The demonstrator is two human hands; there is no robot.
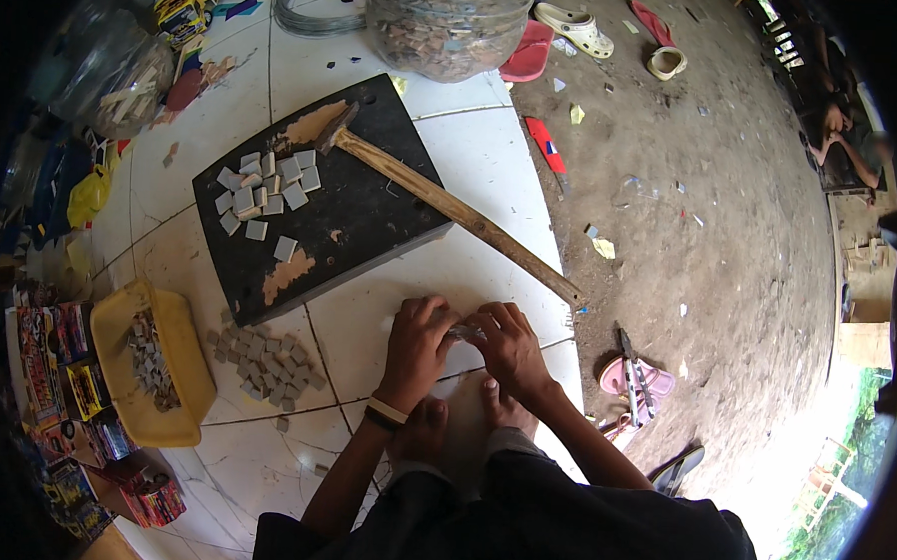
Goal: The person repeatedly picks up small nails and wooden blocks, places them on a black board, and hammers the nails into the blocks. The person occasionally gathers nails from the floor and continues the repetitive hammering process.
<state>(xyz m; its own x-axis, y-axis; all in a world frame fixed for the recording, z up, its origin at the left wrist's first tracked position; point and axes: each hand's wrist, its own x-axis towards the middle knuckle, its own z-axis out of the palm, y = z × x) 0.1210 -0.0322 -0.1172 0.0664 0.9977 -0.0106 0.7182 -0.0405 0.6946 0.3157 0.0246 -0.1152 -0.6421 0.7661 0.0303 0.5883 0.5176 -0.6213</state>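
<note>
My left hand (421, 346) and my right hand (511, 351) meet above the white tiles, just in front of my bare feet. Both are closed, fingertips pinching a small greyish, shiny piece (464, 332) between them; its kind is hard to make out. Beyond them lies a black slab (361, 231) bearing a loose heap of small grey square pieces (262, 187). A hammer (452, 208) rests across the slab, its head on the far part and its wooden handle reaching past the right edge. More small grey squares (265, 364) are scattered on the tiles left of my left hand.
A yellow tub (185, 409) with grey pieces stands at left, beside printed boxes (55, 348). At the back are a big clear plastic container (444, 30) and a wire coil (315, 19). Sandals, a clog (576, 30) and scraps lie on the dirt floor; another person (850, 137) is far right.
</note>
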